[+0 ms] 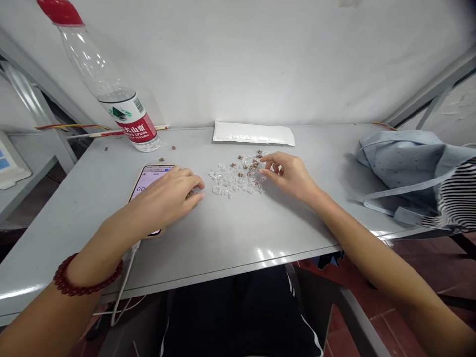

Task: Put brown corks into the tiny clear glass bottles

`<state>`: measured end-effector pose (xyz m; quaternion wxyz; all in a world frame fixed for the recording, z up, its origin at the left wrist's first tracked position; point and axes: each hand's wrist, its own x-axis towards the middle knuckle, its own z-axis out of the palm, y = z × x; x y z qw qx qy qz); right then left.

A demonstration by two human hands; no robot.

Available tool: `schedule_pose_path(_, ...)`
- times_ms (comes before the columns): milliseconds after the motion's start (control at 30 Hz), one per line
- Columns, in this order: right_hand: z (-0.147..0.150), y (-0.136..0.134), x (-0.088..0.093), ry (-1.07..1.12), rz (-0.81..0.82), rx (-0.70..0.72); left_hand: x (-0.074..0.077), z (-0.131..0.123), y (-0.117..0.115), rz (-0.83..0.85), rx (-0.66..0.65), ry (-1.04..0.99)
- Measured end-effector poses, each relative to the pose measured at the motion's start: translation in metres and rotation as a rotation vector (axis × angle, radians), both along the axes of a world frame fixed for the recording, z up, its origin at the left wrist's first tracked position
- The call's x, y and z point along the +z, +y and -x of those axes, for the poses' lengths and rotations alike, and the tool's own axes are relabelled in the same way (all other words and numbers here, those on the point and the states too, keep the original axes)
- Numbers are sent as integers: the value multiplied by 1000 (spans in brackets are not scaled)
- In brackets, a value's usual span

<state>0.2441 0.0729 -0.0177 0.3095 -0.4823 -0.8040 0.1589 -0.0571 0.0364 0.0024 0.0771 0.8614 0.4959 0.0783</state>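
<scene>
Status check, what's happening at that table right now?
Right hand at the clear pieces; brown bits among them; left hand over a phone.

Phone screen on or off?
On: the phone screen is lit, showing a pale pink display with digits, partly under the left hand.

1. The red label [137,121] on the water bottle [91,62], beyond the left hand [167,196], reads "夫山泉" and "SPRING" in white; its smaller print cannot be read.
2. The phone [147,182] screen, partly under that hand, shows "00"; its other text is too small to read.
</scene>
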Motion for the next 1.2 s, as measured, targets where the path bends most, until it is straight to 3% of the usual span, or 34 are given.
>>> schedule_pose_path(200,-1,-13,13,-33,73,343,-3,-1,2,42,-26,18)
schedule_pose_path(400,-1,-17,14,-171,103,406,-10,-4,0,42,-14,18)
schedule_pose_path(567,0,-18,12,-203,79,386,-1,-11,-4,23,52,-70)
schedule_pose_path(733,5,-23,16,104,136,283,12,-23,-14,56,89,-288)
schedule_pose_path(900,22,-34,20,520,498,204,14,-40,-26,113,-13,-502)
schedule_pose_path(1200,40,-45,13,642,656,254,10,-55,-34,24,-122,-545)
